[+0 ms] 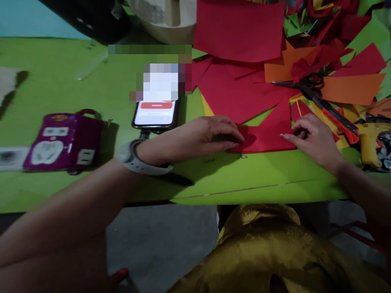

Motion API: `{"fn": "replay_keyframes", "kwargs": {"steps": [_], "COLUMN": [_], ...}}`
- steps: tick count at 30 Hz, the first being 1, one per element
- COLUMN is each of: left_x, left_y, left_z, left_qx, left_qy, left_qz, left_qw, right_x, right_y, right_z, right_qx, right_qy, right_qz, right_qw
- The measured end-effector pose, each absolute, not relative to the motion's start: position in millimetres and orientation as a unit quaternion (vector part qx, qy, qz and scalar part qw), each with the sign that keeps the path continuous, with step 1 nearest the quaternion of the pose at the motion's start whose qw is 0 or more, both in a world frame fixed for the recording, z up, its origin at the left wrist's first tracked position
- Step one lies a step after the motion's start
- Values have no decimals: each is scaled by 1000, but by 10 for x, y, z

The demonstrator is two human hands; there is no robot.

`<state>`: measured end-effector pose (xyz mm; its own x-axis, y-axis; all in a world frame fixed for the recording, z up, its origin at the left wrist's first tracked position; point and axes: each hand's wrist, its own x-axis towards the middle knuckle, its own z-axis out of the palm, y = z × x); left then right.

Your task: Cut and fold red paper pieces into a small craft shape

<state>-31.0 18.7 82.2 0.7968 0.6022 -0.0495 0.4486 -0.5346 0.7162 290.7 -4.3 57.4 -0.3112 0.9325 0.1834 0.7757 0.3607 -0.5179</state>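
Observation:
A strip of red paper (265, 139), apparently folded, lies near the front edge of the green table (241, 175). My left hand (216, 132), with a pale watch band at the wrist, has its thumb and curled fingers closed on the paper's left end. At the opposite end my right hand (317, 140) pinches the paper between thumb and bent fingers. Larger red sheets (235, 91) spread just behind. Black scissors (305, 85) and an orange-and-black cutter knife (339, 118) lie beyond my right hand.
A lit phone (155, 114) stands behind my left forearm, partly pixelated. Farther left is a purple box-shaped item (64, 142). A yellow-handled tool (371, 142) sits at the right edge. Orange paper pieces (351, 89) and other scraps heap up at the back right, near a pale bowl (165, 20).

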Motion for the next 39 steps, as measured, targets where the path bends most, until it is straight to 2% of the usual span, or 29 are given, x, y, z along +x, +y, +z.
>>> {"fn": "replay_keyframes", "kwargs": {"steps": [5,8,11,15,19,26,39], "left_x": [-288,-284,-276,-261,-252,-226,-219], "left_y": [142,118,130,168,175,141,165], "left_z": [904,1009,1067,994,880,845,856], "left_qx": [855,783,674,612,580,558,614], "left_qy": [347,476,555,489,454,494,513], "left_qz": [93,120,62,5,-8,63,6], "left_qw": [375,382,484,621,676,663,600], "right_x": [2910,2907,2910,2919,2917,2910,2929], "right_y": [-57,-61,-59,-61,-67,-61,-111], "right_z": [551,548,552,548,544,609,558], "right_qx": [-530,-529,-531,-527,-525,-542,-531], "right_qy": [-791,-790,-791,-792,-792,-776,-807], "right_qz": [171,175,175,177,180,190,141], "right_qw": [253,254,249,251,256,262,215]}}
